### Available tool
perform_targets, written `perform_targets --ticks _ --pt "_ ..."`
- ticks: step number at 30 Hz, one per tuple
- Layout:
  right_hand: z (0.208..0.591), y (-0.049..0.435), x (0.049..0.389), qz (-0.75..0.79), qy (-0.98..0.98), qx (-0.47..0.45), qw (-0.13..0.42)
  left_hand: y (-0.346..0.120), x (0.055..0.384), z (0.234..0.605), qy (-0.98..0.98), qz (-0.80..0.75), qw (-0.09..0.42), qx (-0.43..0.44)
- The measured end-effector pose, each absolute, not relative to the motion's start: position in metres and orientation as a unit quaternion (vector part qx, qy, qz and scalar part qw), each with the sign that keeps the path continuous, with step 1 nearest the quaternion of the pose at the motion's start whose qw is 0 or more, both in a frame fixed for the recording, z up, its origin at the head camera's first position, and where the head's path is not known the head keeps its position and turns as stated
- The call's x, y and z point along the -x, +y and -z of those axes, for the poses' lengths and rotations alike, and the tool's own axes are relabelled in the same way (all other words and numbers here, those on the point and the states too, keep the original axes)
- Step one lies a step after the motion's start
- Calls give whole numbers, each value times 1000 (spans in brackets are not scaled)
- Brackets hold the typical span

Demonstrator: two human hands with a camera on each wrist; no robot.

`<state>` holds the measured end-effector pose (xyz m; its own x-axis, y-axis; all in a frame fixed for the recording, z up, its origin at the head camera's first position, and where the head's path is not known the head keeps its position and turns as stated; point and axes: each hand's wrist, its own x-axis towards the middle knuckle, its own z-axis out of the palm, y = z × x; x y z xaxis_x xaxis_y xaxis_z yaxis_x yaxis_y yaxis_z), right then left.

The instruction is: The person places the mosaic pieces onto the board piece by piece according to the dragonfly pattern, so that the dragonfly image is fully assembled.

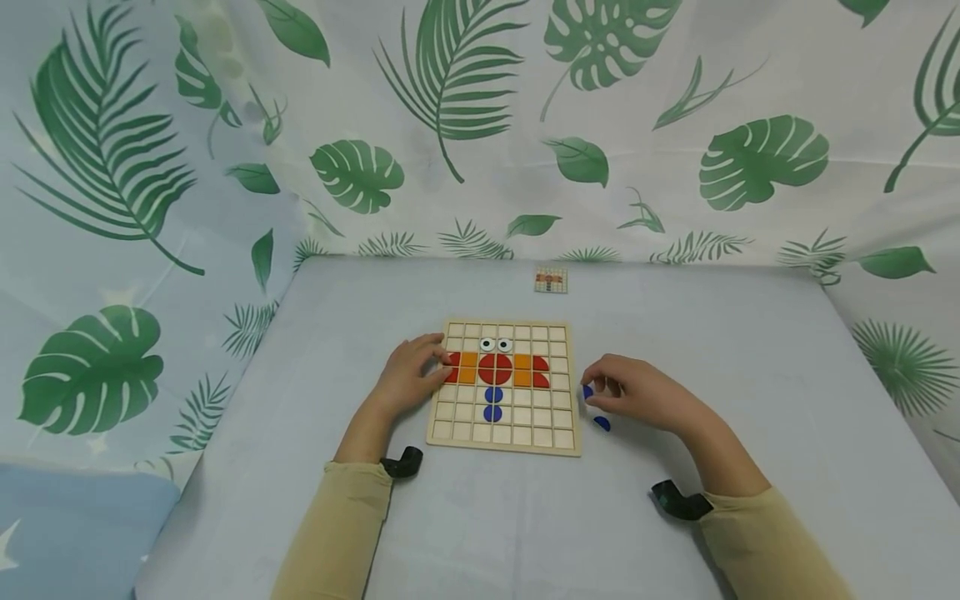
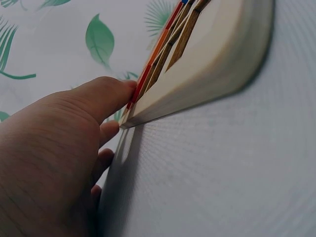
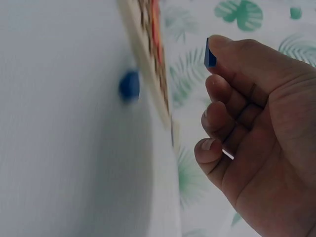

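Note:
A wooden grid board (image 1: 504, 451) lies on the table. On it sit two eye tiles (image 1: 487, 343), red pieces around a red circle (image 1: 495, 368), orange squares (image 1: 522, 370) and blue rounded pieces (image 1: 492, 412) in a column. My left hand (image 1: 408, 375) rests at the board's left edge; in the left wrist view its thumb (image 2: 111, 96) touches the red piece there. Just off the board's right side, my right hand (image 1: 637, 392) pinches a blue piece (image 3: 211, 53) between thumb and fingers. Below it, a blue half-round piece (image 1: 602, 423) lies on the table.
A small pattern card (image 1: 551, 280) with a matching picture lies behind the board. Leaf-printed cloth (image 1: 480, 125) hangs at the back and sides. Each wrist wears a black strap-like device (image 1: 678, 502). A blue cushion-like cloth (image 1: 75, 533) is at lower left.

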<state>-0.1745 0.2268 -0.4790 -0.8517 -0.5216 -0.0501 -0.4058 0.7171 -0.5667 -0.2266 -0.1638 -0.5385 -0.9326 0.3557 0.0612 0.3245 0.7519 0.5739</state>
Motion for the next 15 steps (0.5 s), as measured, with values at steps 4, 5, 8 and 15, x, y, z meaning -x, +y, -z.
perform_targets --ticks 4,5,8,15 --pt "474 204 177 280 916 262 119 -164 227 539 936 -302 27 -181" --pt "474 199 178 280 915 265 121 -164 227 539 935 -302 25 -182" --pt "474 185 179 278 913 274 120 -164 227 539 935 -302 23 -182" --pt "477 165 181 284 908 287 115 -164 226 538 936 -303 25 -180"
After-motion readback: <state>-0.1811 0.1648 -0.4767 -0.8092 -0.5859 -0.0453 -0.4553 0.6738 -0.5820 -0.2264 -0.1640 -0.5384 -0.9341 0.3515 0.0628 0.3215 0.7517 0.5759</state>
